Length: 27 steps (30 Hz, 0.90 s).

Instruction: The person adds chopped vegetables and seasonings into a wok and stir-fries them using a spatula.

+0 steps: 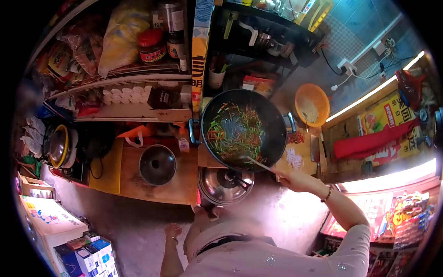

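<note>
My right hand [295, 179] is closed around the pale handle of a cooking spatula [259, 164]. The spatula's head is down among the food at the near side of a large dark wok [277, 134]. Green and reddish strips of stir-fry [235, 131] are spread over the wok's bottom and sides. Away from the counter, my left hand [173, 230] hangs low beside my body, its fingers loosely apart and holding nothing that I can see. Just below the wok lies a shiny metal lid [217, 189] with a black handle.
An orange bowl [320, 108], a cleaver [315, 148] and sliced pale food [294, 158] are right of the wok. To the left, a dark round bowl [158, 165] sits on the wooden counter. Shelves hold jars [152, 46] and bags. A red cloth [369, 141] lies at right.
</note>
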Available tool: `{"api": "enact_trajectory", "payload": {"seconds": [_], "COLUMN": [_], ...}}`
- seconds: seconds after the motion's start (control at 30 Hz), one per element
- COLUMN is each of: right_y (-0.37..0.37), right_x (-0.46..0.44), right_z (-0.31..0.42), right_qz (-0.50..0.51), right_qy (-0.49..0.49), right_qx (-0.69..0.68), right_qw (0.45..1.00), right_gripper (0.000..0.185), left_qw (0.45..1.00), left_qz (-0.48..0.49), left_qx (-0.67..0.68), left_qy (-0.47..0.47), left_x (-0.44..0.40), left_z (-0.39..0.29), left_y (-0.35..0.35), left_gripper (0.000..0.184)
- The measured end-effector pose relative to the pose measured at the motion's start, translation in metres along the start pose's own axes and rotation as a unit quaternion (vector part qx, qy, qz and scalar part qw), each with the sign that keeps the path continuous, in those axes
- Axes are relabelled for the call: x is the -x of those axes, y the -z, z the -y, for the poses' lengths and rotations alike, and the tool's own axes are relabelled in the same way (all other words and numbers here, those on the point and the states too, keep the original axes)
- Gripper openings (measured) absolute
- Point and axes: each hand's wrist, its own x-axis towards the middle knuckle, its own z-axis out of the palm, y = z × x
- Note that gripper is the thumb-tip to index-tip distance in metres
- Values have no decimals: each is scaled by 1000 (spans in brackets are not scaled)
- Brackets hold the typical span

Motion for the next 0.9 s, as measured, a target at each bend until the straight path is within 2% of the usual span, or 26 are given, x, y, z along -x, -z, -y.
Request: {"api": "enact_trajectory", "payload": {"seconds": [0.07,0.1,0.17,0.23,0.33,0.4,0.47,0.53,0.67,0.73,0.83,0.9], "right_y": [-12,-36,-14,2,13,-9,-26,-22,-20,-43,-53,-47], "right_x": [-12,-39,-74,-92,-121,-129,-115,-85,-40,-46,-63,-63], "right_z": [2,-22,-8,5,7,-4,-14,-19,-24,-48,-37,-38], "right_qz": [-7,-154,-98,-196,-207,-223,-127,-119,-155,-154,-165,-164], "right_qy": [15,114,-49,-69,-123,-95,-57,-51,-120,-157,-144,-132], "right_qx": [3,25,-66,-164,-199,-207,14,27,8,7,72,32], "right_qw": [1000,981,992,964,950,948,990,991,980,976,973,977], "right_gripper": [49,48,45,46,48,51,52,52,51,52,51,52], "left_qw": [1000,999,997,996,998,1000,999,997,996,998,995,996], "left_qz": [-12,-32,-51,-46,-7,-17,-24,-66,-74,-41,-9,-2], "left_qx": [7,-20,-46,-73,-40,-20,3,-28,-32,-37,-98,-93], "left_qy": [16,23,30,-7,-47,-12,26,35,45,30,14,-5], "left_x": [9,13,17,21,23,15,14,16,13,13,8,5], "left_z": [-5,-6,-5,-9,-11,-6,3,-1,-2,-11,-19,-30], "left_y": [-2,-5,-10,-10,-1,14,18,13,7,7,-1,-12], "left_gripper": [22,20,19,20,23,21,21,23,23,22,14,17]}}
